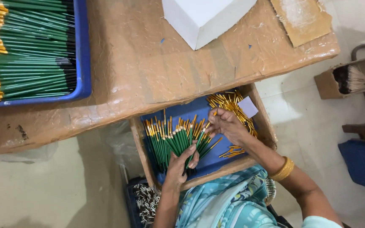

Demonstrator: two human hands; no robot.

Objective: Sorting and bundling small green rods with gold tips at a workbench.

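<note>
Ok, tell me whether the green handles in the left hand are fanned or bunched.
Fanned: the left hand holds the green handles spread, gold tips apart.

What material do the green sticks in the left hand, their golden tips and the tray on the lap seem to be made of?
Green sticks, held fanned in the left hand: probably painted wood, given the smooth, even green coat. Golden tips: likely thin metal, since they shine; loose ones lie by the right hand. Tray: brown, matte walls, seemingly cardboard or wood, with a blue lining.

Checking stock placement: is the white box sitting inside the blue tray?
No, the white box stands on the brown table, apart from the blue tray.
</note>
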